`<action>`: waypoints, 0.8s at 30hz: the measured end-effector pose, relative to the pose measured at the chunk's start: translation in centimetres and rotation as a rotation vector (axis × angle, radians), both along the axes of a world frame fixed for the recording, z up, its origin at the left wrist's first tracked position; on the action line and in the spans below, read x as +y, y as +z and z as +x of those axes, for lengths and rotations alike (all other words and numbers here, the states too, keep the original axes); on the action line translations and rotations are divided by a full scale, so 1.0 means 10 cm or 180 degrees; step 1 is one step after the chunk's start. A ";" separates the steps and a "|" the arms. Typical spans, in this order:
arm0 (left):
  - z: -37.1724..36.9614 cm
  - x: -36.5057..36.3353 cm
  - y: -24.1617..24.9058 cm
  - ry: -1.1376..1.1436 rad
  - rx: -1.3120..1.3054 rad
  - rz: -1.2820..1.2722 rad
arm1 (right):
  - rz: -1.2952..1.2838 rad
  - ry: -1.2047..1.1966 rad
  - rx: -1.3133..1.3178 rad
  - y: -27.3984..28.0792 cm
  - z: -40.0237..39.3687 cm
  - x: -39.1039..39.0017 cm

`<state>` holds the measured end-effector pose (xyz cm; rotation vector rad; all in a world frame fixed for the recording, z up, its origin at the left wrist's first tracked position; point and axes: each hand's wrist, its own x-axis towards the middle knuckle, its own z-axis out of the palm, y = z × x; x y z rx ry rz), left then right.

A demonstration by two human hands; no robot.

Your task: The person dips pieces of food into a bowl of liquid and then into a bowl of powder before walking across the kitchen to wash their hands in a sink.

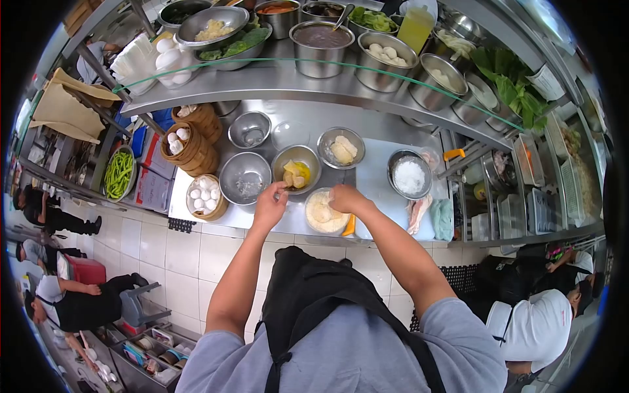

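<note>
My left hand (270,203) is at the near left rim of a steel bowl (317,171) that holds yellow egg and pale pieces (296,174). Its fingers are bent together; what they hold, if anything, is too small to name. My right hand (347,199) reaches into a round container of pale crumbs (322,213), its fingertips hidden against the crumbs. Behind it, another steel bowl (341,147) holds a pale coated piece. To the right, a bowl of white powder (409,177) stands on a white board (380,190), with raw meat strips (417,213) nearer the front edge.
Bamboo steamers (194,150) and a basket of eggs (205,196) stand at the left. Two steel bowls (246,178) are beside them. A loaded steel shelf (262,85) crosses above the back. An orange handle (349,225) lies near the crumbs. Several people are at both sides.
</note>
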<state>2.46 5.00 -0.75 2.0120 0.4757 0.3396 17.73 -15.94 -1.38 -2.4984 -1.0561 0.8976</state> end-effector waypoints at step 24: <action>-0.01 -0.02 0.06 -0.0020 0.0072 -0.0041 | 0.0707 0.0334 -0.0715 0.07 -0.62 -0.01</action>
